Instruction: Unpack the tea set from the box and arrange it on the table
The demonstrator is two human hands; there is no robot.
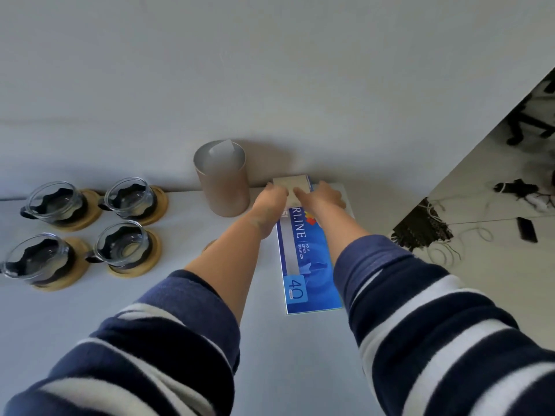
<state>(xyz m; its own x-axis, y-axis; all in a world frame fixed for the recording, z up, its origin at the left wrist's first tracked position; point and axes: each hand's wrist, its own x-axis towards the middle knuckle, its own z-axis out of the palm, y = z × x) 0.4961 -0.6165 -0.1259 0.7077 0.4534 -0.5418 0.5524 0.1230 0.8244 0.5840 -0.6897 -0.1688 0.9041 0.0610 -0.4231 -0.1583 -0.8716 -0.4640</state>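
Several glass tea cups with dark holders stand on round wooden coasters at the table's left, among them one (127, 196) at the back and one (121, 246) nearer me. A blue box (307, 259) lies flat on the table at the right, reaching to the wall. My left hand (271, 197) and my right hand (322, 195) both reach to its far end and hold a small pale cardboard piece (292, 183) there. Whether that piece is a flap of the box or a separate item is unclear.
A tall tan cylinder tube (223, 180) with a paper slip inside stands by the wall, just left of my left hand. The table (186, 295) ends at the right; beyond its edge the floor (486, 223) shows cables and dark objects.
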